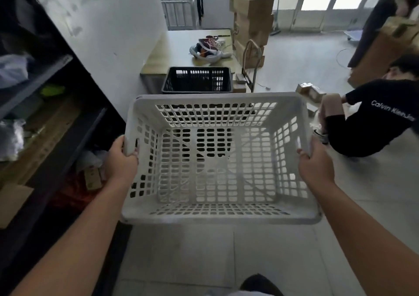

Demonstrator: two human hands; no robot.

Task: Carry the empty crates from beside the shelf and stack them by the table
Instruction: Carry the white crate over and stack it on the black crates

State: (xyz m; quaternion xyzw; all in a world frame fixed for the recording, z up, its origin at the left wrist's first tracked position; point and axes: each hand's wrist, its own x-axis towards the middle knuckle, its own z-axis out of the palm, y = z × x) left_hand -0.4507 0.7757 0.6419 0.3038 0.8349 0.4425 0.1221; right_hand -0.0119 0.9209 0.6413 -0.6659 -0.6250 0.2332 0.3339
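I hold an empty white plastic crate (217,214) with slotted walls in front of me, above the tiled floor. My left hand (122,159) grips its left rim. My right hand (316,166) grips its right rim. Ahead, a black slotted crate (197,79) stands on the floor against the near end of the low table (172,46). The dark shelf (52,119) runs along my left side.
Shoes lie on the table. Behind it stand stacked cardboard boxes (254,21) and a hand trolley (249,64). A person in black (371,119) crouches on the floor at the right among small boxes. A white wall panel (108,28) stands left of the table.
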